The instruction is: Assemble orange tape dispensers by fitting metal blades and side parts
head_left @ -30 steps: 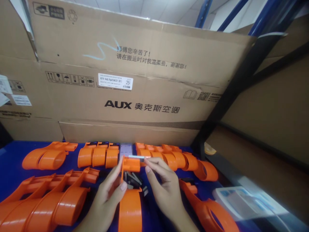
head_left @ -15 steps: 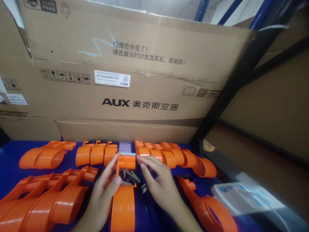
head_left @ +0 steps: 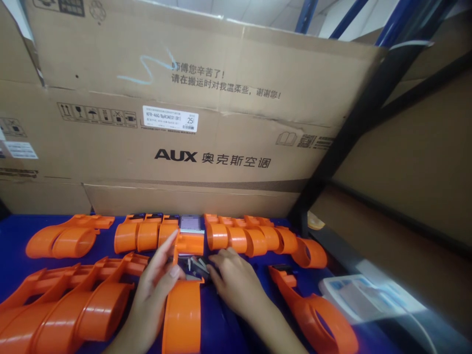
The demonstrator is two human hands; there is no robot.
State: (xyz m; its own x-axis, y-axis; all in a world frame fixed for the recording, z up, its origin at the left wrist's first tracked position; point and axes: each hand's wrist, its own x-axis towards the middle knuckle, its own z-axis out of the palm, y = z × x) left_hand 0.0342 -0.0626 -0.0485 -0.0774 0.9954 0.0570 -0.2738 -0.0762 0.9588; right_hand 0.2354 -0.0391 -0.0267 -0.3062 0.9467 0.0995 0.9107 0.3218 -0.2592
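My left hand [head_left: 157, 285] grips an orange plastic tape dispenser [head_left: 183, 314] from its left side, with the thumb and fingers around its narrow neck. The dispenser has a wide round loop toward me and a pale serrated strip along its far end. Just beyond the loop lie small black and grey pieces [head_left: 198, 267], partly covered by the dispenser. My right hand [head_left: 236, 280] is down at the right edge of these pieces. Its fingers are curled together, and whatever is between the fingertips is hidden.
More orange dispensers lie in rows on the blue surface [head_left: 224, 319], at the left [head_left: 73, 309], the back [head_left: 236, 238] and the right [head_left: 313, 314]. A small display device [head_left: 191, 222] stands at the back. A white device [head_left: 354, 297] is at right. A cardboard box wall [head_left: 221, 123] rises behind.
My right hand has moved from beside the dispenser's far end down to the small black pieces, and its fingers have curled in. My left hand keeps its hold on the dispenser.
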